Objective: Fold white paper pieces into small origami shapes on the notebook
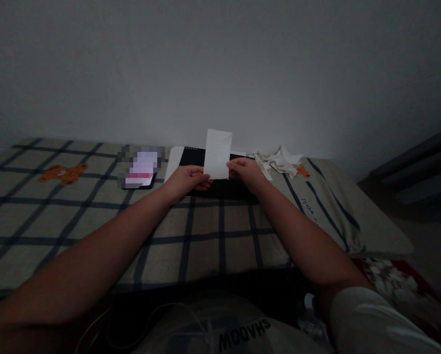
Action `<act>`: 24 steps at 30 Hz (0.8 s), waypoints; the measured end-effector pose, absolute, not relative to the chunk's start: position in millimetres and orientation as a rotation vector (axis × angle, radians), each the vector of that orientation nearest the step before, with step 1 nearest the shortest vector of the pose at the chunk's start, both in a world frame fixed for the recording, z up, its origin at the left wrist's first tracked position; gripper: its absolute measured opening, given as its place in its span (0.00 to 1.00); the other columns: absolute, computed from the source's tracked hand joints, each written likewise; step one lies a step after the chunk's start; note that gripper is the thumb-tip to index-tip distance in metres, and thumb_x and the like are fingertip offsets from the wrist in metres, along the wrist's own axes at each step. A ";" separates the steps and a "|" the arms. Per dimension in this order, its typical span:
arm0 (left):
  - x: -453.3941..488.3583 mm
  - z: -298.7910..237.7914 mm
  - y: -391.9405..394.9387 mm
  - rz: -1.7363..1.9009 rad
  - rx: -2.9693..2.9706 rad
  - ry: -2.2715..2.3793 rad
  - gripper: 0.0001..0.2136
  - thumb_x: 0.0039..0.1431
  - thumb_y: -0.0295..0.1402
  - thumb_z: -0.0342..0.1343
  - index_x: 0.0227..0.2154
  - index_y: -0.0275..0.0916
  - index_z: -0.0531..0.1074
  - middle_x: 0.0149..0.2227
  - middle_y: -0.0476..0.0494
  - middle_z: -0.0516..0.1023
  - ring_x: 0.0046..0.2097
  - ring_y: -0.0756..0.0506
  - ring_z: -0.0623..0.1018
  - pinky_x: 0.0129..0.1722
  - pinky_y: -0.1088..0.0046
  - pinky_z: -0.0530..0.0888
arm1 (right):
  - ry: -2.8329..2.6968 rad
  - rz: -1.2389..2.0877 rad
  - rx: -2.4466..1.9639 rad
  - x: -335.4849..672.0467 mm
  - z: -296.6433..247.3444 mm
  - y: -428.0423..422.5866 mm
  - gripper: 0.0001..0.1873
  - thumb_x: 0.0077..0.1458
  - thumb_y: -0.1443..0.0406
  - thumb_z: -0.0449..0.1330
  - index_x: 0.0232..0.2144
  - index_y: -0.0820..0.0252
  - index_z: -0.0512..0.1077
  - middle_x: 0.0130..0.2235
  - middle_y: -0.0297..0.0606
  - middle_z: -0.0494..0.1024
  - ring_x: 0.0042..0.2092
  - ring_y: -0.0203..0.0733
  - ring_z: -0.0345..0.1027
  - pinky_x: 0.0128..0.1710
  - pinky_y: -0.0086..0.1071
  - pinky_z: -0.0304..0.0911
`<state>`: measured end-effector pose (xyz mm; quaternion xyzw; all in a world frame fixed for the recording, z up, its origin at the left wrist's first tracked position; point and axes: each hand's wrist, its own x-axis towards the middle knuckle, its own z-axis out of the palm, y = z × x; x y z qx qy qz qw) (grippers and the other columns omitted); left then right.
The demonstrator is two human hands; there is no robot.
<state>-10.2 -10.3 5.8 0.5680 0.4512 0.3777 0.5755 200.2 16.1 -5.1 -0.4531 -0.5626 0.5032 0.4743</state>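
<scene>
A white sheet of paper (217, 153) stands upright between my two hands, with its top right corner folded over. My left hand (188, 182) is closed in a pinch on its lower left edge. Pinching the lower right edge is my right hand (247, 173). Both hands hover just above a black flat board (191, 156) that lies on a bed with a checked cover (95, 216).
A pile of crumpled white paper (279, 161) lies to the right of the board. A dark device with a pink and white screen (141, 172) lies to the left. A plain wall runs behind the bed. The bed's right edge drops off near a dark bench.
</scene>
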 end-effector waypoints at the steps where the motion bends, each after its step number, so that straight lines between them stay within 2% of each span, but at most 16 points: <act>1: -10.6 6.0 -10.4 0.874 1.318 1.045 0.07 0.53 0.29 0.60 0.35 0.34 0.75 0.31 0.42 0.80 0.30 0.50 0.78 0.35 0.72 0.77 | -1.371 1.233 -1.100 200.5 -5.6 16.4 0.10 0.45 0.60 0.64 0.27 0.61 0.74 0.23 0.32 0.74 0.26 0.32 0.66 0.29 0.29 0.63; 7: -9.8 6.7 -9.8 1.099 1.277 1.154 0.05 0.55 0.31 0.58 0.32 0.34 0.73 0.26 0.44 0.78 0.28 0.49 0.78 0.35 0.70 0.77 | -1.373 1.310 -1.057 197.7 -6.4 14.8 0.11 0.46 0.59 0.65 0.27 0.61 0.73 0.26 0.36 0.77 0.28 0.34 0.70 0.30 0.29 0.64; 12: -11.9 6.8 -5.5 1.242 1.355 1.233 0.08 0.54 0.32 0.57 0.34 0.33 0.74 0.30 0.45 0.78 0.29 0.50 0.77 0.33 0.73 0.77 | -1.539 1.306 -1.085 198.2 -0.6 8.0 0.13 0.48 0.56 0.63 0.27 0.61 0.72 0.29 0.38 0.78 0.29 0.35 0.71 0.31 0.31 0.65; 16: -22.0 7.2 -0.9 1.240 1.457 1.346 0.12 0.52 0.35 0.59 0.37 0.33 0.76 0.31 0.43 0.79 0.26 0.51 0.76 0.30 0.74 0.74 | -1.877 0.899 -1.065 201.3 4.7 -0.3 0.14 0.53 0.54 0.59 0.30 0.59 0.74 0.28 0.37 0.76 0.28 0.37 0.68 0.33 0.34 0.64; 21: -27.5 5.8 -0.3 1.096 1.705 1.416 0.15 0.50 0.42 0.60 0.35 0.35 0.78 0.26 0.44 0.79 0.26 0.48 0.75 0.26 0.75 0.70 | -2.186 0.193 -0.972 198.0 9.8 -6.1 0.14 0.60 0.57 0.53 0.37 0.57 0.75 0.40 0.42 0.76 0.45 0.45 0.65 0.49 0.40 0.56; 24: -25.6 4.2 -0.4 0.980 1.825 1.340 0.15 0.51 0.43 0.58 0.34 0.37 0.79 0.28 0.44 0.80 0.27 0.48 0.75 0.27 0.75 0.70 | -2.269 -0.077 -1.014 196.3 9.0 -3.6 0.17 0.60 0.57 0.52 0.46 0.56 0.73 0.47 0.44 0.73 0.50 0.47 0.61 0.51 0.42 0.51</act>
